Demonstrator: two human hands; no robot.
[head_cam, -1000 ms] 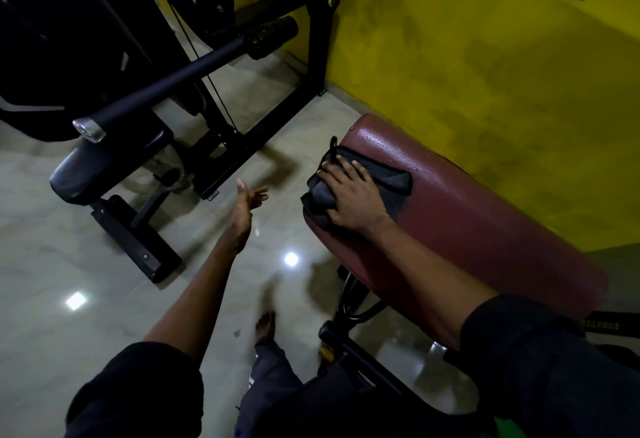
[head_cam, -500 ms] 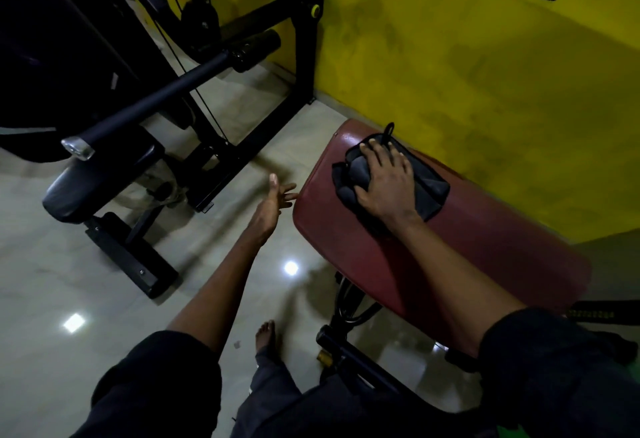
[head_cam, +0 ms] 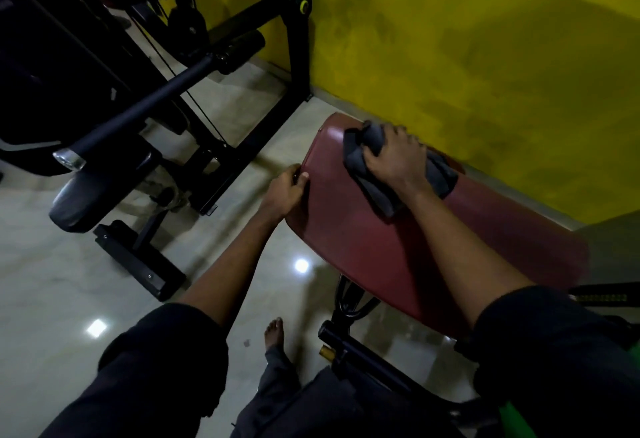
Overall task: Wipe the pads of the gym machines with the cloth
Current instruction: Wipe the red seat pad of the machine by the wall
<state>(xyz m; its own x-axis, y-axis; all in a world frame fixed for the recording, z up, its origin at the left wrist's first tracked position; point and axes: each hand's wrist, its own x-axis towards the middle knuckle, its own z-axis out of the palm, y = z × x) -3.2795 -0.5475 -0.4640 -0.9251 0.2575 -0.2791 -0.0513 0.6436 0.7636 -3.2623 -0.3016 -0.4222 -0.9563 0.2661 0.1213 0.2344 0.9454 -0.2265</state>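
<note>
A dark red padded bench (head_cam: 398,250) runs from the centre to the lower right, close to the yellow wall. A dark grey cloth (head_cam: 363,157) lies bunched on its far end. My right hand (head_cam: 394,160) presses down on the cloth, fingers curled into its folds. My left hand (head_cam: 285,190) grips the pad's left edge, thumb on top and fingers under the rim.
A black gym machine (head_cam: 166,102) with a long bar and a black seat pad (head_cam: 100,192) stands on the glossy floor to the left. The yellow wall (head_cam: 485,74) lies just behind the bench. The bench's black frame (head_cam: 363,358) and my bare foot (head_cam: 273,332) are below.
My left hand moved right from mid-air and took hold of the pad's edge. My right hand slid the cloth toward the far end, bunching it.
</note>
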